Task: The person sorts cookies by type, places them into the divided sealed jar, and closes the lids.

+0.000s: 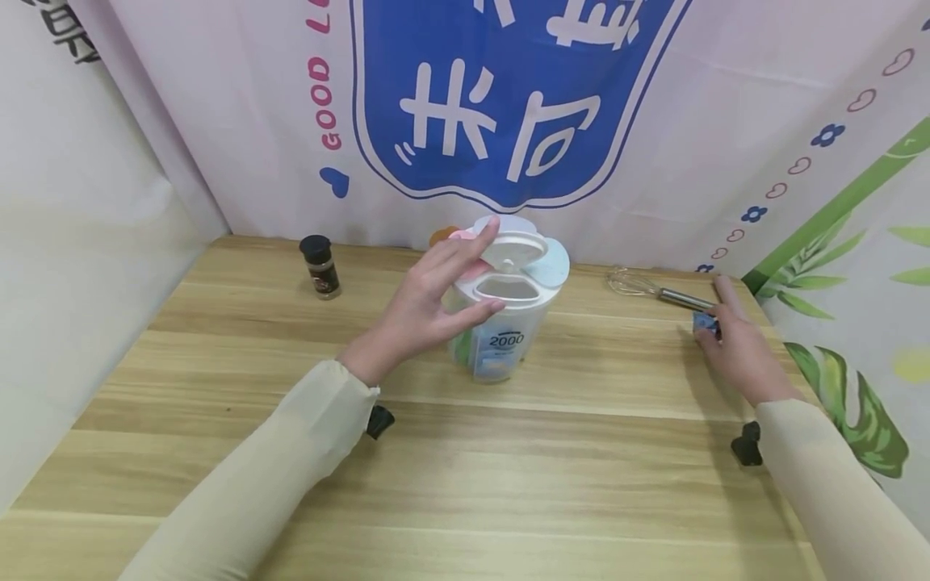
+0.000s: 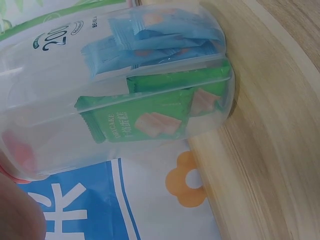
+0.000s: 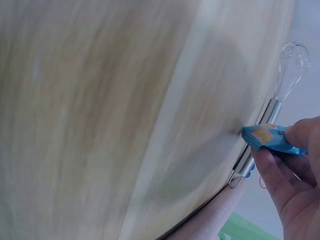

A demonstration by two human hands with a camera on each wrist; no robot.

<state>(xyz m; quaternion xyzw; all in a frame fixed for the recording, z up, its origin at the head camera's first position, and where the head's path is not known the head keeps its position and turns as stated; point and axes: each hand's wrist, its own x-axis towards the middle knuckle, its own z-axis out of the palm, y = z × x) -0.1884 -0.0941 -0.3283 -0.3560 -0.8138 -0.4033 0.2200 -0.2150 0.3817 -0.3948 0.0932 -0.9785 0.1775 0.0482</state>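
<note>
A clear plastic food storage container [image 1: 501,343] with several compartments stands upright near the back of the table. Its front lid [image 1: 517,248] is flipped up over an oval opening. My left hand [image 1: 429,303] is at its top left, fingers extended by the raised lid and thumb near the front rim. Through the wall, the left wrist view shows blue packets [image 2: 165,37] and green snack packets [image 2: 145,120] in separate compartments. At the right, my right hand [image 1: 748,355] pinches a small blue snack packet [image 3: 270,137] between thumb and fingers, above the table.
A whisk [image 1: 672,296] lies at the back right, close beyond my right hand, near a pale rod-shaped thing [image 1: 729,296]. Back left stands a black-capped seasoning jar [image 1: 320,268]. A printed curtain [image 1: 261,121] hangs along the rear edge of the wooden table [image 1: 508,484].
</note>
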